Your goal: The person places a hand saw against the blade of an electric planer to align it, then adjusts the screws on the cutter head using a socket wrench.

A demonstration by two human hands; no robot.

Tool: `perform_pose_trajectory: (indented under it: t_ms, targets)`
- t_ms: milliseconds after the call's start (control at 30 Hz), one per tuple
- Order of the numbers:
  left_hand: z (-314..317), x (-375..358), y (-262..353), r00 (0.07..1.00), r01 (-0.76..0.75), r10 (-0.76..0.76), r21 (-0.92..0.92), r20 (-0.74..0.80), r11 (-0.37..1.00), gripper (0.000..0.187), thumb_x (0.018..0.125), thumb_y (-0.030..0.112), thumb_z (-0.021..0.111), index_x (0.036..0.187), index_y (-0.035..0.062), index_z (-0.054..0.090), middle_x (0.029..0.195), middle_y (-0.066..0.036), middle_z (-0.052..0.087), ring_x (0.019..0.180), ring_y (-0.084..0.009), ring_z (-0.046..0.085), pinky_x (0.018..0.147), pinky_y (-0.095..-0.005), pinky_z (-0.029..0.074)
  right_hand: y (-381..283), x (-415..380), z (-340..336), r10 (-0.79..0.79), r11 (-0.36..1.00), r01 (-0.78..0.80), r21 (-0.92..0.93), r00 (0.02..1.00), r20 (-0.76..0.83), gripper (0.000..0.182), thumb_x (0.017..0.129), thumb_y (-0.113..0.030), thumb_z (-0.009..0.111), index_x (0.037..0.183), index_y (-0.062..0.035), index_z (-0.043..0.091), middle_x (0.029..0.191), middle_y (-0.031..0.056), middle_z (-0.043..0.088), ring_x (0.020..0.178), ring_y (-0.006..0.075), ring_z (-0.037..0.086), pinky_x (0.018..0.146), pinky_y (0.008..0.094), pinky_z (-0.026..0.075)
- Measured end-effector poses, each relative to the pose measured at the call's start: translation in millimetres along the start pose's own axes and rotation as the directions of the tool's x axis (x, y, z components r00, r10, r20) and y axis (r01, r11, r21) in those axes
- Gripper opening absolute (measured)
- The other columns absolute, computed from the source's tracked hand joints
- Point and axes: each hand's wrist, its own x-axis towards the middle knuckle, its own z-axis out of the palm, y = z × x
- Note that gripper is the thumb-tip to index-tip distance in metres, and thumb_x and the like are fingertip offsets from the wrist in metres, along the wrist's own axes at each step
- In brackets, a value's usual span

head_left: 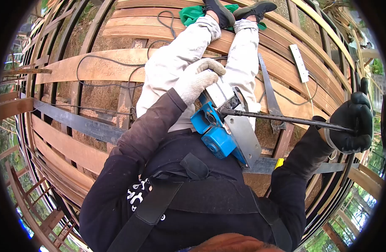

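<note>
Your left hand (198, 80), in a pale knit glove, is clamped over the top of the blue power tool (220, 128) resting on your lap. Your right hand (351, 122), in a black glove, is clenched round the far end of a long dark bar (285, 119) whose other end sits at the tool's hub. The tool's grey metal plate (243, 136) juts toward your right knee. You sit on wooden slats (92, 67) with open gaps between them; a black cable (113, 63) loops across the boards at your left. White lettering on your dark top is too creased to read.
</note>
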Motion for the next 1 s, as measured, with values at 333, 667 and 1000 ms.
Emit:
perform_pose_trajectory:
  t_ms: [333,667,1000]
  targets:
    - [-5,-2,-4,1.0,0.0,0.0,-0.013,-0.002,1.0,0.025,0.083,0.006,0.058,0.106,0.0004,0.065,0.105,-0.007,0.066,0.098,-0.0127,0.059,0.09,-0.0279,0.047,0,21,-5,-0.229,0.962,0.267,-0.065,0.911,0.342,0.079,0.099,-0.066,0.027,0.141,-0.0023,0.049,0.131,0.0335,0.056,0.122,0.0484,0.056,0.101,0.0627,0.045]
    - [-2,2,-6,1.0,0.01,-0.011,0.039,0.017,0.999,0.03,0.082,0.015,0.058,0.108,-0.0009,0.062,0.112,-0.011,0.063,0.108,-0.0187,0.059,0.099,-0.0329,0.044,-47,38,-13,0.238,0.938,-0.029,-0.346,0.779,0.58,0.048,0.103,-0.031,0.047,0.126,0.0087,0.059,0.129,0.031,0.058,0.127,0.0452,0.053,0.107,0.0552,0.042]
    - [-3,1,-6,1.0,0.009,-0.01,0.038,0.021,0.999,0.029,0.083,0.015,0.058,0.108,-0.0008,0.062,0.112,-0.011,0.063,0.11,-0.019,0.058,0.099,-0.0329,0.044,-6,-1,28,0.041,0.98,-0.054,0.193,0.996,0.073,0.024,0.101,-0.005,0.043,0.117,-0.005,0.061,0.134,0.0227,0.058,0.135,0.0469,0.043,0.113,0.0626,0.038]
